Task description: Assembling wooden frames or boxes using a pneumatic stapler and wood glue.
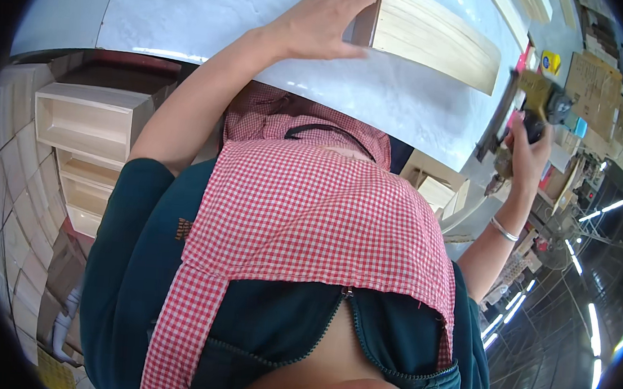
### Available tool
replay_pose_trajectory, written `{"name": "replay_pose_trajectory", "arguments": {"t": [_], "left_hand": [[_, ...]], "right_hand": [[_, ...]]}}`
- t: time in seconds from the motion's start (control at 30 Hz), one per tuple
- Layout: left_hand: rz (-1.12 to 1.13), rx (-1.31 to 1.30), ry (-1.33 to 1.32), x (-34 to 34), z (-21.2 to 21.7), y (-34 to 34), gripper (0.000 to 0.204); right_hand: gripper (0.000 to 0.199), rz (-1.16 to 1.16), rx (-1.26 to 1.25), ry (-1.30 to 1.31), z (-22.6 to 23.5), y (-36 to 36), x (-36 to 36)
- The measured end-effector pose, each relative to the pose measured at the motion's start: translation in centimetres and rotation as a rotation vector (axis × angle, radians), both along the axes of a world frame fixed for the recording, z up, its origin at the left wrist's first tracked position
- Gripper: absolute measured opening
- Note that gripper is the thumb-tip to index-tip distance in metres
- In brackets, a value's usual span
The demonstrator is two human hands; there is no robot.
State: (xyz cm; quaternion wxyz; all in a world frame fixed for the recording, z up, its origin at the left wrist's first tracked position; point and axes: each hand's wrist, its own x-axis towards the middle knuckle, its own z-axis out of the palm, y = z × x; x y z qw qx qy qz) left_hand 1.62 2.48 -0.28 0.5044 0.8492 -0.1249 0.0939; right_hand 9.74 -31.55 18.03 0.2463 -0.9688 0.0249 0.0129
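Observation:
A pale wooden box (438, 37) lies on the grey-white tabletop (194, 13), partly cut off by the upper edge of the view. My left hand (320, 22) spans its left end, thumb along the near corner and fingers at the upper side; a ring shows on one finger. At the table's right end my right hand (530, 145) is wrapped round the grip of a nail gun (537, 91), dark and brass-coloured. The nail gun is held up beside the box, apart from it. Parts of its nose and handle are blurred or covered.
Stacked open wooden boxes (85, 124) stand at the left, below table height. Cardboard cartons (593, 91) and a yellow package (550, 63) lie beyond the right hand. More wooden pieces (438, 192) sit under the table's near right edge.

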Motion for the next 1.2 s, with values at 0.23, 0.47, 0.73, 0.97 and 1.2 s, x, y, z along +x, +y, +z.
{"name": "replay_pose_trajectory", "arguments": {"t": [0.23,0.47,0.73,0.97,1.2], "left_hand": [[0.129,-0.432,0.778,-0.6,7.2,2.3,0.049],[0.362,-0.128,0.852,-3.2,7.0,6.2,0.066],[0.607,0.049,0.119,-5.5,0.9,1.1,0.072],[0.596,0.008,0.133,-4.3,1.1,0.1,0.076],[0.613,0.057,0.217,-4.9,1.9,-0.9,0.070]], "right_hand": [[0.042,0.062,-0.563,-0.169,-9.9,-19.8,0.6],[0.055,-0.138,-0.709,-0.052,-16.7,-29.5,-1.6],[0.032,0.383,-0.348,-0.438,-8.2,-12.3,3.3],[0.037,0.995,-0.024,-0.619,-10.2,13.3,3.8],[0.038,1.110,-0.127,-0.319,-12.4,19.3,5.8]]}}
